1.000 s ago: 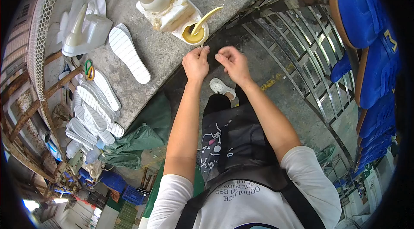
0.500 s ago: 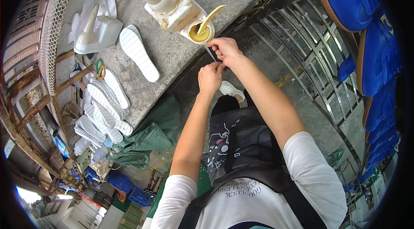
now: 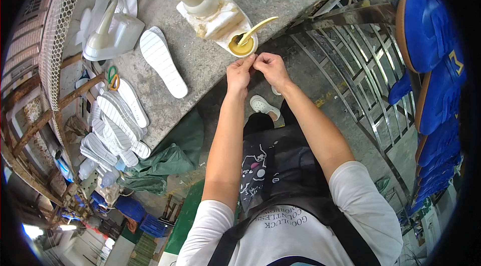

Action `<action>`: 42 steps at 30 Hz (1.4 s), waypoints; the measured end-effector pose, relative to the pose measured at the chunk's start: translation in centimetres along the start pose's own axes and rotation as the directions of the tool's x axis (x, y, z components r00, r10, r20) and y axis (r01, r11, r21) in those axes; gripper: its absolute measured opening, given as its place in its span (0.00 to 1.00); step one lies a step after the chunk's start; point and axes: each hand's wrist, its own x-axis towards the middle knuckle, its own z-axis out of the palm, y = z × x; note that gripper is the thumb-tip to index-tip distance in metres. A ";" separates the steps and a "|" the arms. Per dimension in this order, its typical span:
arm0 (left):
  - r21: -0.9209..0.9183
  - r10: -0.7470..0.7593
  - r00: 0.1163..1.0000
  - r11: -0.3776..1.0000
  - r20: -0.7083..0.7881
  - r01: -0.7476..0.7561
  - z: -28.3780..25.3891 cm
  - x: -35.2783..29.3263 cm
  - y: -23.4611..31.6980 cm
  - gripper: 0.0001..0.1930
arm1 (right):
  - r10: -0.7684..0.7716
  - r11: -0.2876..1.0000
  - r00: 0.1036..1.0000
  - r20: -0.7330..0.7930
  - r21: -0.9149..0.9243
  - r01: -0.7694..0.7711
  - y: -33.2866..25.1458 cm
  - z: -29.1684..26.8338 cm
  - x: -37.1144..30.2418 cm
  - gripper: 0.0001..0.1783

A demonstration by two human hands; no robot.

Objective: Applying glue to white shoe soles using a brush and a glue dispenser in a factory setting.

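Observation:
My left hand (image 3: 239, 74) and my right hand (image 3: 272, 71) are close together at the table's front edge. Both are closed in a pinch, fingertips nearly meeting. Whatever lies between them is too small or hidden to name. Just beyond the fingertips stands a white plastic bottle (image 3: 220, 14), lying on its side with a tall tapered spout upright. Its near end is a cut-open cup holding yellow glue (image 3: 244, 48). A curved yellow stick (image 3: 260, 27) leans out of the glue. To the left, white striped insoles (image 3: 163, 60) lie stacked on the table.
A second spouted bottle (image 3: 120, 35) stands at the far left. Scissors (image 3: 114, 79) with green and orange handles are near more insoles (image 3: 117, 113). Green cloth (image 3: 165, 165) hangs below the concrete table (image 3: 210, 65). At right, blue shoes (image 3: 428, 30) sit by a metal rack (image 3: 361, 75).
My right hand has moved down and right, my left hand up beside it. A thin pale strip seen between them earlier no longer shows. The view has shifted slightly.

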 end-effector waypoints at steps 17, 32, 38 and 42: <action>0.383 0.113 0.993 0.920 -0.044 -0.087 0.3 -0.2 -0.9 0.12 | -0.199 0.495 0.860 0.471 -0.709 0.502 -8.1 -1.9 3.2 0.07; 0.546 -0.143 0.958 0.838 0.250 -0.017 -0.7 -5.2 -8.1 0.12 | -0.151 0.736 0.985 -0.084 -0.675 0.055 -5.0 -1.9 0.0 0.15; 0.787 0.013 0.985 0.601 0.170 -0.144 -2.3 -6.4 -3.4 0.15 | -0.176 0.557 0.978 0.109 -0.808 0.191 -5.1 -0.2 1.6 0.19; 0.771 0.083 0.988 0.618 0.128 -0.152 -2.7 -7.1 -2.6 0.15 | -0.221 0.480 0.914 0.339 -0.778 0.405 -4.9 -2.2 3.5 0.13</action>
